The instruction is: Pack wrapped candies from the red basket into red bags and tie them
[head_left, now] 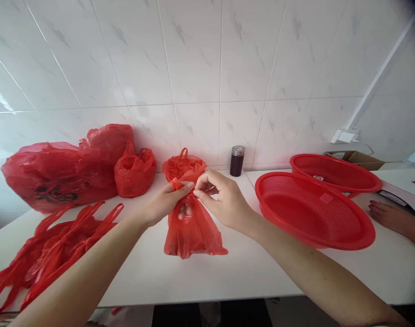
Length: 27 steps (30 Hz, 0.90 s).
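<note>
A thin red plastic bag (197,231) hangs in front of me over the white table, its lower part loose and spread. My left hand (166,200) grips the bag's upper edge between thumb and fingers; some of its fingertips show through a gap in the plastic. Close beside it, my right hand (224,195) pinches at the same edge with thumb and forefinger. Right behind my hands stands another red plastic bag (183,165), bunched up with a handle loop on top. To the left lies a heap of flat red plastic bags (64,240) with long handles.
Full red bags (61,175) and a smaller one (135,172) stand by the tiled wall. A dark bottle (237,161) is at the back. Two red baskets (313,209) sit on the right, with a cardboard box (364,160) behind and another person's hand (387,215) beside them.
</note>
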### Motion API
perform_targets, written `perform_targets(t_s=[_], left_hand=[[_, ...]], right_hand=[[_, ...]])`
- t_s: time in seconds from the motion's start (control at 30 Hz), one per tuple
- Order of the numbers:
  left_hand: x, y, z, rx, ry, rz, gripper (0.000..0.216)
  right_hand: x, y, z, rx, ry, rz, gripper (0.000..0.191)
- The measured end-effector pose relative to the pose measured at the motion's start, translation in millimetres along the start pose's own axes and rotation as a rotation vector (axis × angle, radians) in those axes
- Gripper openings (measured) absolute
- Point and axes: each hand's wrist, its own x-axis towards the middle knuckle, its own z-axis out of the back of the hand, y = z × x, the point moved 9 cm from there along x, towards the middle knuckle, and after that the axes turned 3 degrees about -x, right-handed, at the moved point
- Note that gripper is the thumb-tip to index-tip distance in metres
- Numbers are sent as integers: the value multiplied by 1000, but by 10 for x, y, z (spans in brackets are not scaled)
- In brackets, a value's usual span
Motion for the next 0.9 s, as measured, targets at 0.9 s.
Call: perform_targets(t_s=[0.9], left_hand=[[-566,336,253,745,-309,-235,24]], right_hand=[[-263,-998,119,95,-35,-375,31]])
